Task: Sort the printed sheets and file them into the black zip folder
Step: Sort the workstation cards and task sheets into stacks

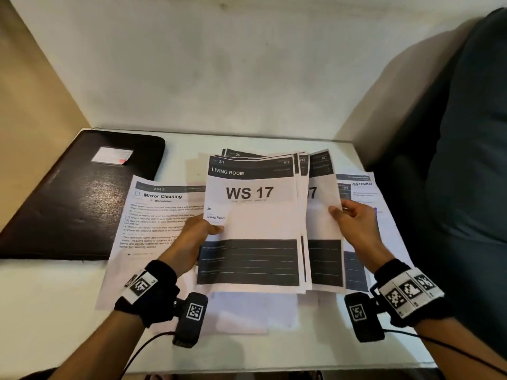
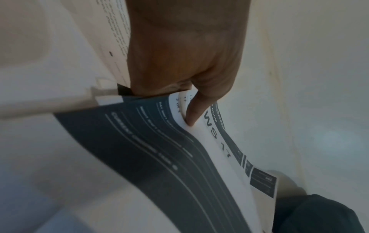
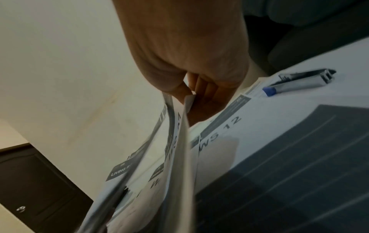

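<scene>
**Both hands on a fanned sheet stack above the table**

Left hand pinches the left edge of the stack: thumb on top of the front sheet, fingers underneath. Left wrist view confirms the thumb pressing the page. Right hand grips the right edge of the rear sheets, thumb on top, fingers curled behind. Hands are apart, one per side. Stack is held tilted above the table, fanned to the right; front sheet reads "LIVING ROOM / WS 17".

More sheets lie flat underneath: a "Mirror Cleaning" page at left and a "WS 12" page under the right hand.

Folder is black, closed, flat at the table's far-left corner, well apart from the hands, with a small label on its cover. The Mirror Cleaning page overlaps its right edge.

Stapler lies beyond the right hand, touching the sheets, seen in the right wrist view.
</scene>
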